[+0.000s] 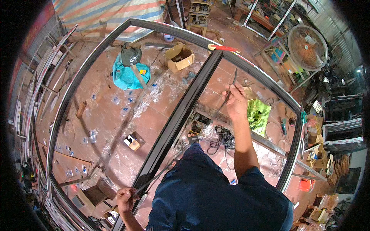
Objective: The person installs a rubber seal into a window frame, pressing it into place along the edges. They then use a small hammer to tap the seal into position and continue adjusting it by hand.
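A large dark window frame [162, 134] with a middle bar lies in front of me, raised above the floor. My right hand [236, 101] is over the right-hand opening, fingers closed on a thin black rubber strip [235, 75] whose end sticks up past the fingertips. At the lower left, beside the bottom of the middle bar, my left hand [126, 197] pinches a dark strip [160, 174] that runs up toward my legs. Whether both hands hold one and the same strip, I cannot tell. A red-handled tool [226, 48] with a yellowish end rests on the far rail.
Below the frame lie a teal bag [125, 77] with a dark cap, a cardboard box [179, 57], a small open box [134, 141] and a heap of black strip [223, 136]. A big round fan [307, 48] stands at the far right. Long profiles [46, 81] line the left side.
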